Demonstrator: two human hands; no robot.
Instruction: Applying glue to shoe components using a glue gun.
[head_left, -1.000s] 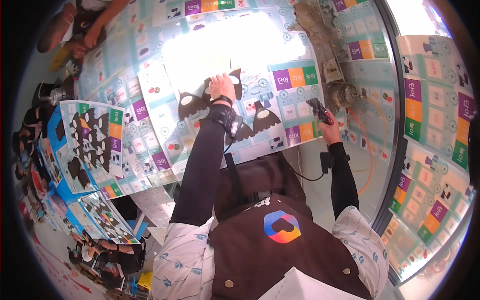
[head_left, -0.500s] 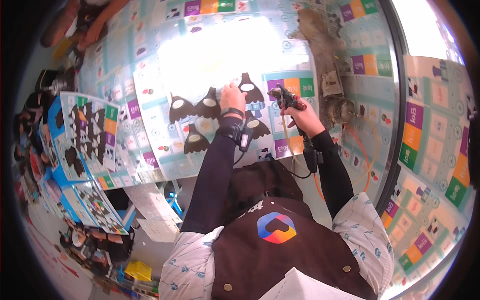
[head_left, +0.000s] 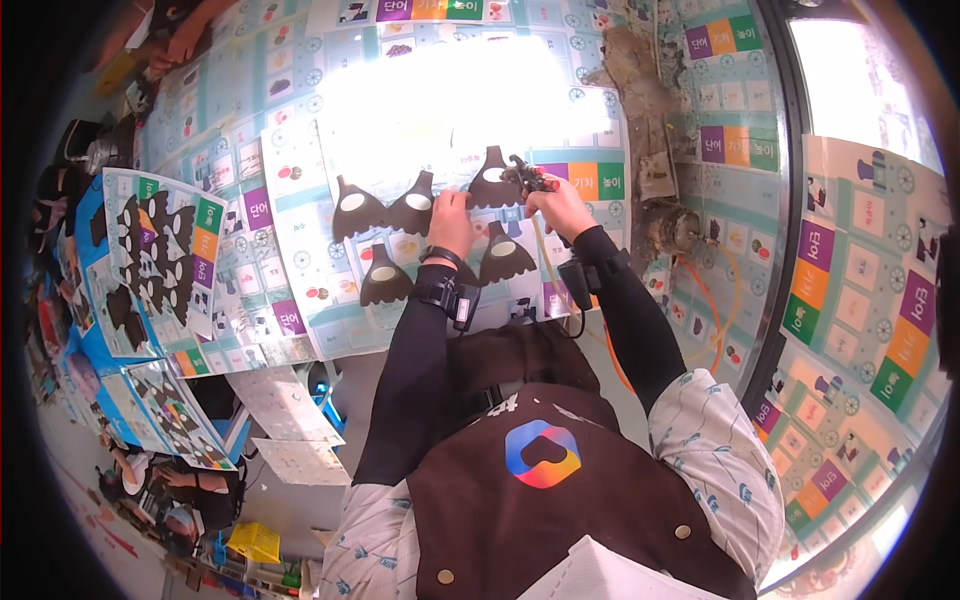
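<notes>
My right hand (head_left: 562, 208) grips a small spray gun (head_left: 530, 177) with a dark metal nozzle and red parts. Its nozzle overlaps the right edge of a dark fan-shaped piece (head_left: 487, 190) with a scalloped hem and a pale oval. Close to a similar dark piece (head_left: 408, 217), my left hand (head_left: 452, 228) has its fingers curled together; what lies under them is hidden. Another such piece (head_left: 352, 222) lies farther left. Nearer me are two more dark pieces, one left (head_left: 385, 287) and one right (head_left: 507, 268) of my left forearm.
Printed sheets (head_left: 300, 240) cover the table, with strong glare at its far middle. A crusted metal fixture (head_left: 672, 230) stands right, near an orange hose (head_left: 712, 300). At left, a panel (head_left: 205, 275) carries several dark pieces. Another person's hands (head_left: 185, 42) show far left.
My right hand has brought the spray gun left, to the dark piece at the far right of the back row. My left hand has drawn slightly left and nearer me.
</notes>
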